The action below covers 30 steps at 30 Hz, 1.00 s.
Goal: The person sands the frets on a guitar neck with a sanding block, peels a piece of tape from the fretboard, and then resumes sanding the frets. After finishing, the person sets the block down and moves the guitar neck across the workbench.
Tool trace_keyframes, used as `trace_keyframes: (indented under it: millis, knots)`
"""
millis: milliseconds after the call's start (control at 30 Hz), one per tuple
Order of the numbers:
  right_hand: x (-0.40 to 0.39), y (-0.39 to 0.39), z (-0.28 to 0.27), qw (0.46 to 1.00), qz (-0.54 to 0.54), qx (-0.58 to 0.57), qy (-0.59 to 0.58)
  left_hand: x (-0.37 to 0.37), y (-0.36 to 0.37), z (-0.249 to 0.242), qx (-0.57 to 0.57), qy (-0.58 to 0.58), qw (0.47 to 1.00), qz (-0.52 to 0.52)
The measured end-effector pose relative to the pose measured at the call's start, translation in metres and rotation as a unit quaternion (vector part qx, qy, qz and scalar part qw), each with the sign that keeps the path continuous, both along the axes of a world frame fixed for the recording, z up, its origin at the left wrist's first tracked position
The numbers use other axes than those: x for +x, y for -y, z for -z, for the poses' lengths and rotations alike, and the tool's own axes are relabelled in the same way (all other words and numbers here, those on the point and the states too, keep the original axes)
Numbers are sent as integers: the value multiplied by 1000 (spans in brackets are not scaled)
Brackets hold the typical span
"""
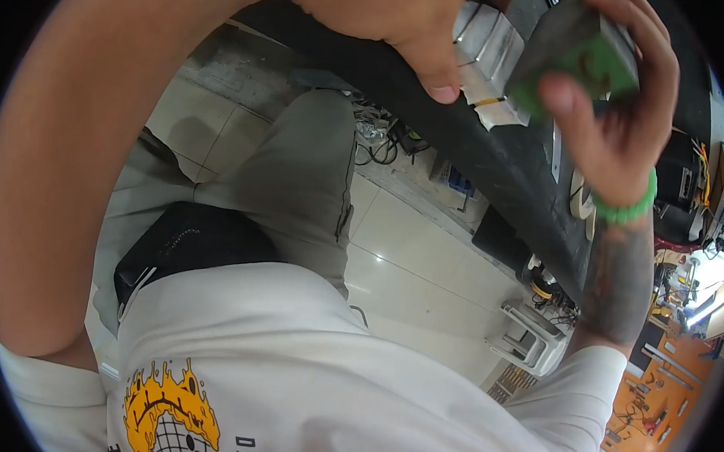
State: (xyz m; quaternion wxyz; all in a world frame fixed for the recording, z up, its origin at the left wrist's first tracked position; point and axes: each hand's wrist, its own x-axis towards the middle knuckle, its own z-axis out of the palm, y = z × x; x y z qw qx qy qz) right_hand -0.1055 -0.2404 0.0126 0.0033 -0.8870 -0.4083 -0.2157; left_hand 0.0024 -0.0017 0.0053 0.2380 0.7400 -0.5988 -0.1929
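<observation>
My left hand (389, 15) is at the top of the view, its thumb pressed on a silvery metal block (490, 40) that lies at the edge of a black table (496, 163). My right hand (621, 117), with a green bead bracelet on the wrist and a tattooed forearm, grips a dark block with a green face (587, 62) right beside the metal block. The two blocks look close together or touching. My fingers hide most of both pieces.
I am seated; my grey trousers (299, 174) and a black pouch (189, 241) on my lap are below. Cables (383, 141) and a white plastic stool (528, 337) are on the tiled floor. An orange board with tools (656, 397) stands at the right.
</observation>
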Motion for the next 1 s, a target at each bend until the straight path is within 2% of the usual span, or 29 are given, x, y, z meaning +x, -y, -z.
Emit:
trace_keyframes:
  millis: [33,100,133,167,200,233,267,300,367,400,467,500,533,567,600,633,667,700,733,767,800,833,867,900,933,967,1000]
  knots:
    - [-4,-4,-5,1000,2,-2,2,-3,-3,6,-89,51,995,10]
    - [-8,-21,-7,995,-76,3,-60,6,-12,-4,-69,7,997,38]
    - [3,-30,24,979,-154,134,-23,9,-10,-3,-64,14,996,56]
    - [6,-23,23,979,-152,134,-20,10,-8,-3,-60,25,995,74]
    - [5,-11,16,994,-72,85,4,6,-5,1,-60,25,995,79]
    - [2,1,7,999,6,35,28,1,-2,7,-77,53,995,41]
    - [-3,9,-6,999,49,-1,1,0,0,10,-94,85,992,0]
    - [0,3,-9,999,44,0,5,2,1,5,-94,89,992,-4]
    - [-1,-12,-7,993,-112,-11,-34,1,6,-4,7,45,999,-21]
    - [-5,-13,5,997,-7,83,-4,-2,4,2,6,47,999,-18]
    - [-4,-4,20,997,9,75,32,-10,-5,19,-171,178,969,-11]
    - [0,-2,23,995,19,68,65,-9,-4,8,-170,181,969,-14]
    - [-1,-13,1,992,-76,56,-82,-8,-1,-9,-72,93,993,-21]
    - [-1,-11,-5,992,-75,58,-82,-7,1,-19,27,2,999,-26]
    - [-3,-3,-10,999,5,5,-51,-7,1,-10,28,1,999,-23]
    - [-5,6,-13,995,85,-49,-20,-8,1,6,-50,73,996,-7]
    - [-1,22,8,989,136,49,7,-6,1,15,-128,146,981,7]
    - [0,10,8,990,135,50,9,-9,6,1,-127,148,981,6]
    - [1,-13,9,997,15,56,43,-16,17,-25,13,74,996,-53]
    - [1,-25,10,990,-104,60,75,-20,22,-38,153,-4,982,-110]
    - [16,10,13,994,-71,8,80,-17,17,-29,154,-4,982,-108]
    - [10,20,9,994,-68,8,80,-10,7,-13,69,51,994,-65]
    - [8,27,4,999,-16,4,47,-7,3,-4,-18,108,994,-22]
    - [10,23,1,999,32,2,15,-7,2,-3,-18,111,993,-24]
    - [18,9,20,992,-71,31,97,-8,0,-2,-35,116,992,-29]
    - [16,7,16,992,-71,33,95,-10,0,1,-51,118,991,-30]
    - [11,8,6,998,-31,23,39,-14,0,11,-50,117,992,-27]
